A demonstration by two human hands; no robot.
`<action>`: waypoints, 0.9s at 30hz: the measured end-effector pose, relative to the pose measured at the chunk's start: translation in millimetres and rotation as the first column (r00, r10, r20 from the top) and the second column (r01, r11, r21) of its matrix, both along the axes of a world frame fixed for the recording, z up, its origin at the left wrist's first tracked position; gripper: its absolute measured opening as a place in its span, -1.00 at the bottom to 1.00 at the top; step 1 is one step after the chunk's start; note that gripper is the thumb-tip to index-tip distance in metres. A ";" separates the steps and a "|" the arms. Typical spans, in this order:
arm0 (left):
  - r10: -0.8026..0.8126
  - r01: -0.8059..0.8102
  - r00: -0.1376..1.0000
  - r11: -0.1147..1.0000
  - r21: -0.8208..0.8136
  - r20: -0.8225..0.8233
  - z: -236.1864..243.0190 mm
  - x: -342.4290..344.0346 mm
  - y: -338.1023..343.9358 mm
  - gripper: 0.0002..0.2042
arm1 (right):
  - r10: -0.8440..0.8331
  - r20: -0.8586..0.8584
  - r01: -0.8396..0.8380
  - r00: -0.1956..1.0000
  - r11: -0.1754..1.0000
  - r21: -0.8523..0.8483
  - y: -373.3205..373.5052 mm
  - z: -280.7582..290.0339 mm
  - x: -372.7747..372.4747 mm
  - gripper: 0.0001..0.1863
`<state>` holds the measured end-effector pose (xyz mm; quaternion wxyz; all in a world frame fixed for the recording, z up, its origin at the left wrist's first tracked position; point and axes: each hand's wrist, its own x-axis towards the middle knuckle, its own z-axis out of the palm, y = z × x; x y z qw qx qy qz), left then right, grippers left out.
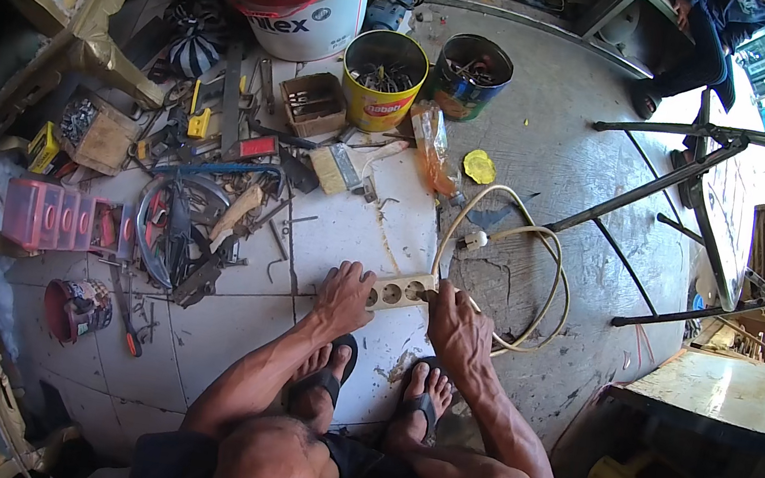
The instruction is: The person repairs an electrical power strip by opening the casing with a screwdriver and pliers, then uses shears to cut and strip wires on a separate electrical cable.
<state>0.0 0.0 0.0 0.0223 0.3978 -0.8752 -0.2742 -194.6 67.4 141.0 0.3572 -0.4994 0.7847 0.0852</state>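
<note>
Well to the left of the left fingers stand clear and red plastic drawers [49, 217], probably kept there so small parts stay sorted within reach; whatever is inside is mostly unreadable. Nearer the person, still left of the fingers, a red-handled tool [133, 341] lies beside a stained can [77, 310] whose inside is dark. Closer in, a grey ring [147, 229] lies among jumbled tools, many overlapped past naming, and a bent metal rod [276, 271] lies just short of the left fingers.

The left hand [346, 297] curls its fingers over the left end of a pale power strip [401, 290], pinching it, seemingly to steady it; that end is covered. The strip sits between the two hands, above the tiled floor [233, 345], its sockets turned up, perhaps so the person can see them.

The right hand [462, 330] has its fingers bent and bunched at the strip's right end; whether they clamp the strip or a small dark thing there cannot be told, since the knuckles hide it.

Right of and beyond those fingers, the cream cord [551, 309] loops loosely, leaving slack, with its plug [474, 240] lying inside the loop. Farther right, a dark metal frame [653, 185] runs toward the blackened rim.
</note>
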 end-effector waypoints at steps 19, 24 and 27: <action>0.002 -0.002 1.000 0.998 -0.058 0.000 6.7 4.0 -2.3 -0.52 | -0.018 0.069 0.017 0.997 1.000 0.027 -17.5 15.2 18.8 -0.32; 0.008 -0.009 1.000 0.999 -0.048 -0.003 4.7 2.5 -1.1 -0.52 | 0.265 0.013 -0.227 0.964 0.850 -0.475 1.4 -5.9 11.9 -0.33; 0.018 -0.021 0.999 0.995 -0.101 -0.038 3.2 4.5 0.0 -0.52 | 0.083 0.168 0.002 0.982 0.890 -0.455 -4.7 -1.7 15.3 -0.32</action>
